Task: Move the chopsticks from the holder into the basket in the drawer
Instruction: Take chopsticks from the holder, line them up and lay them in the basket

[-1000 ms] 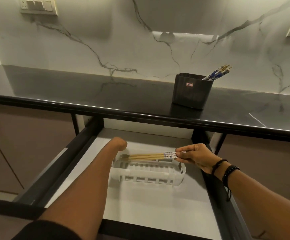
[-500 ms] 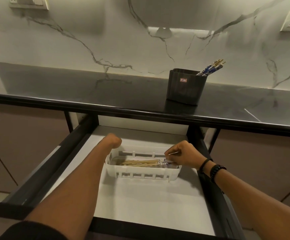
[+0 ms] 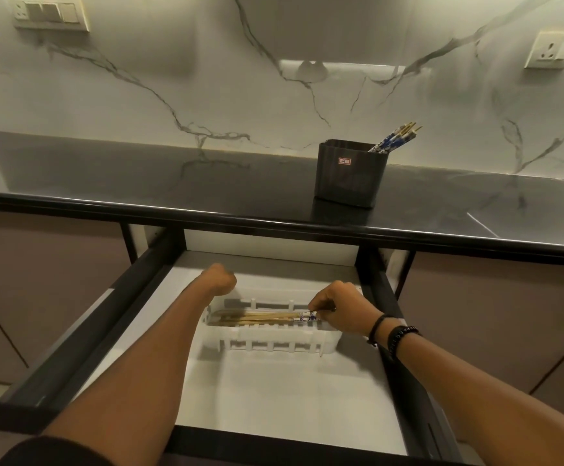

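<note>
Surface (image 3: 139, 183) spans 12 o'clock; drawer (image 3: 273, 398) open at 6, basket (image 3: 273, 346) inside. Holder (image 3: 347, 178) at 1 o'clock holds leftover chopsticks (image 3: 395, 138). Left hand (image 3: 221, 280) at basket's 9 o'clock end, likely steadying; grip hidden, cannot tell. Right hand (image 3: 339, 309) grip pinches chopsticks (image 3: 267, 318) laid lengthwise inside, likely seating them flat.
</note>
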